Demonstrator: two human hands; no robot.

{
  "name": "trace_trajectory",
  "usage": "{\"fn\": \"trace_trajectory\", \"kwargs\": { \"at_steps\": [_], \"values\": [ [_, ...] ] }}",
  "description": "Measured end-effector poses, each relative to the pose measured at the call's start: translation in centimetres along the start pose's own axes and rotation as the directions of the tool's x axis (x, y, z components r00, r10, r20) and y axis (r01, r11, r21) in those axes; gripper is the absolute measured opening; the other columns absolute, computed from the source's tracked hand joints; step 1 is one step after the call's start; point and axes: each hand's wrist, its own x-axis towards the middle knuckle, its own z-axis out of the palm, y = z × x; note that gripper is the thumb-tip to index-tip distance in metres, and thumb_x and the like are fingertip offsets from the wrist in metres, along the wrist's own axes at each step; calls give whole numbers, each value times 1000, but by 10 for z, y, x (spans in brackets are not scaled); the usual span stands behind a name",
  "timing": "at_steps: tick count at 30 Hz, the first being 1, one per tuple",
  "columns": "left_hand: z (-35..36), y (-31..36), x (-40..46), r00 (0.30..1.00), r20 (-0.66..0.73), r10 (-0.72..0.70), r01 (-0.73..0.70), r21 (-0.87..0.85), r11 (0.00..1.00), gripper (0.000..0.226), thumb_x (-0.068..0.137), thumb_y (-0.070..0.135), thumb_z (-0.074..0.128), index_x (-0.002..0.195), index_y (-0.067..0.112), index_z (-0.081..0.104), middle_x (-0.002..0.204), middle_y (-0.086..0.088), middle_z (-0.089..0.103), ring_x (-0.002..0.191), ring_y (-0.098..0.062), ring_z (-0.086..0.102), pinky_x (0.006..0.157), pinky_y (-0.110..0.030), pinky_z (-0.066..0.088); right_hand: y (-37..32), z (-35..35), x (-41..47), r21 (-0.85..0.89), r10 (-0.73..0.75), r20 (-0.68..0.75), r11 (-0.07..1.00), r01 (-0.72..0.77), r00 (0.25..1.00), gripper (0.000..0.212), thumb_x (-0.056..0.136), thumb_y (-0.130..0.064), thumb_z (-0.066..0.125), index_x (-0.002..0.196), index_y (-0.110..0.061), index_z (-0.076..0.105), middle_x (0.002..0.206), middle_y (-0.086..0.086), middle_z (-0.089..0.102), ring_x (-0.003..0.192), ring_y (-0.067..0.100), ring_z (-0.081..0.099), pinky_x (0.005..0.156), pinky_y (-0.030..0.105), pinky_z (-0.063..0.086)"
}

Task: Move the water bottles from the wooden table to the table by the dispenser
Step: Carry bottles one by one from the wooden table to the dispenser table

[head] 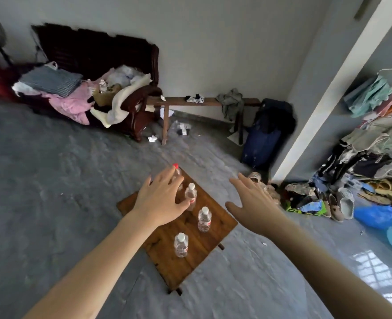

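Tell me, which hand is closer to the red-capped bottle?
Left. The left hand reaches over the red-capped bottle, fingers spread beside it. The right hand hovers open off to the right, beyond the table edge.

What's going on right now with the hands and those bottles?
Left hand open, reaching over red-capped bottle. Right hand open, empty. Four bottles upright on wooden table. Nothing in the way.
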Motion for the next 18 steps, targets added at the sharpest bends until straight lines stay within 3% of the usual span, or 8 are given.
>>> {"fn": "trace_trajectory", "kwargs": {
  "at_steps": [11,18],
  "values": [
    [58,16,21,964,128,-234,247,-94,964,75,94,65,50,157,30,29,171,3,14,156,-21,20,123,-49,29,48,51,82,88,-174,172,983,161,970,61,96,-48,42,152,-33,23,165,-6,17,149,22,21,118,46,21],
    [128,5,25,928,227,-296,330,-129,935,87,89,65,60,159,29,23,171,5,12,156,-19,21,120,-44,32,61,126,99,140,-189,259,978,157,947,55,96,-44,46,148,-34,31,161,-6,26,145,21,29,116,44,30]
  ]
}}
